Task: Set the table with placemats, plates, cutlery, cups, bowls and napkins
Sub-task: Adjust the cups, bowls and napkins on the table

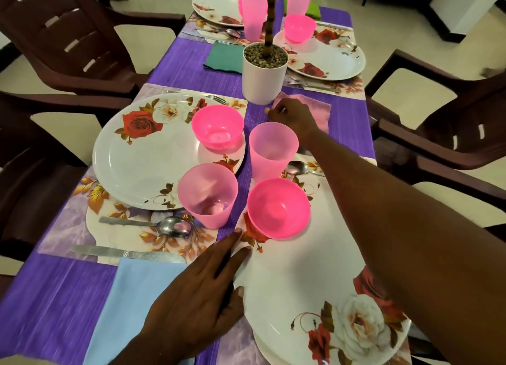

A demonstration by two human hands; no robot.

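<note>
My right hand reaches across the purple table and pinches the near left corner of a pink napkin lying beside the white plant pot. My left hand lies flat with straight fingers against the left rim of the near floral plate. On that plate stands a bright pink bowl. Two pale pink cups stand between the near plate and the left floral plate, which carries a second pink bowl. A light blue napkin lies left of my left hand.
A spoon and knife lie on the left floral placemat. The white plant pot stands mid-table. Two set places with plates, cups, a bowl and a teal napkin sit at the far end. Brown chairs flank both sides.
</note>
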